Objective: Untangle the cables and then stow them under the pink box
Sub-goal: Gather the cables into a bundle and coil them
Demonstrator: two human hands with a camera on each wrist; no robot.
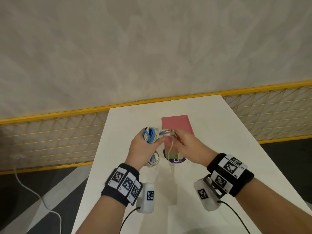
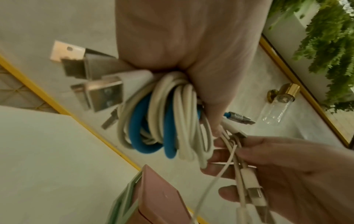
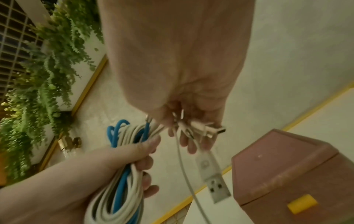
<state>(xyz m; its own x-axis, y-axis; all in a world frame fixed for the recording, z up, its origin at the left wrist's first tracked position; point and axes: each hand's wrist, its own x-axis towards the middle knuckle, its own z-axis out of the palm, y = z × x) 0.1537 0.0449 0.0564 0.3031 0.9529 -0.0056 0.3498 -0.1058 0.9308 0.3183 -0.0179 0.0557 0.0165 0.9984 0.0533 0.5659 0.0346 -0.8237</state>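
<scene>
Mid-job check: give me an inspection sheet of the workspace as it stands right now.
Surface: white table, bare around the work.
Job's things: pink box on the table; coiled white and blue cables held above it.
Clutter: purple-rimmed disc under the box's near end.
Grips: left hand holds the coil; right hand pinches the plug ends.
Cables: one USB plug dangles free.
Surroundings: yellow mesh fence, plain wall, hanging plants.

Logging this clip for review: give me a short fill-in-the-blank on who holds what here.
1. The coiled bundle of cables is gripped by the ___ hand.
2. Among the white cables, one cable is coloured ___.
3. The right hand pinches the cables' ___ ends.
4. The pink box rests on the white ___.

Missing: left; blue; connector; table
</scene>
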